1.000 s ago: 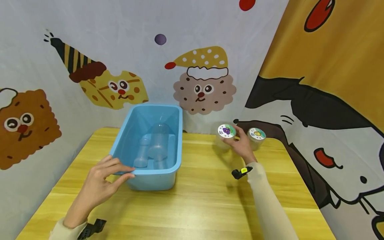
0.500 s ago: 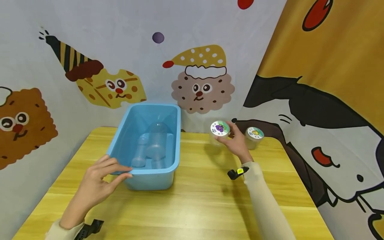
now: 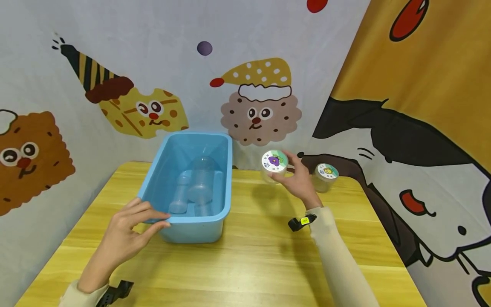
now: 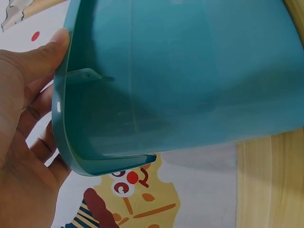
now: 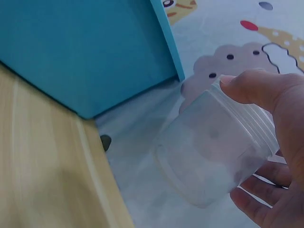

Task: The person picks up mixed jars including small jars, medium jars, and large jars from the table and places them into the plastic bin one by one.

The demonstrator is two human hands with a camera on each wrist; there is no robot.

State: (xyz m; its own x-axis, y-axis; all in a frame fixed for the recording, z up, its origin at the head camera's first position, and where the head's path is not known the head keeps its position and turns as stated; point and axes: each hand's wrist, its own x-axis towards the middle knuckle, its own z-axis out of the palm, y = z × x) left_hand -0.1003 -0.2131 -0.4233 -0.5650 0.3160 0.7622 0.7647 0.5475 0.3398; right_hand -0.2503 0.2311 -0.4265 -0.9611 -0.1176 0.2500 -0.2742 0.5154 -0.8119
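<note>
My right hand (image 3: 300, 182) grips a clear plastic jar (image 3: 274, 162) near its lid, which carries a round label with a purple picture. In the right wrist view the jar (image 5: 213, 147) is tilted and raised off the wooden table, with the thumb (image 5: 251, 88) at the lid's edge. At the near left corner of a blue plastic bin (image 3: 193, 231), my left hand (image 3: 124, 234) holds the rim between thumb and fingers. Clear plastic containers (image 3: 202, 179) lie inside the bin. Behind the right hand stands another clear jar (image 3: 326, 172) with a yellow picture on its lid.
The bin stands on the left half of the wooden table (image 3: 253, 264). A cloth printed with cartoon snacks (image 3: 261, 121) hangs behind the table, and a yellow and grey printed cloth (image 3: 429, 85) rises on the right.
The right hand has carried the purple-labelled jar up and left, away from the yellow-labelled jar and closer to the bin. My left hand keeps its place on the bin's rim.
</note>
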